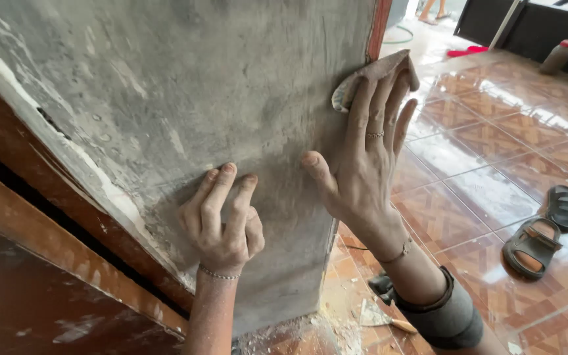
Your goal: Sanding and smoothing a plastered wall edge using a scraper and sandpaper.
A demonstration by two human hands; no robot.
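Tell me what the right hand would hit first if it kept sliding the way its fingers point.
The right hand presses sandpaper flat on the grey plastered surface, fingers pointing up. Straight on, it would likely reach the red-brown edge strip at the surface's corner, though depth is unclear.

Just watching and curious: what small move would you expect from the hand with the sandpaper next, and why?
Probably a short stroke down the grey wall. The right hand presses the sandpaper flat near the wall's edge, the left hand braces with its fingertips lower down, and the surface there looks streaked and rough.
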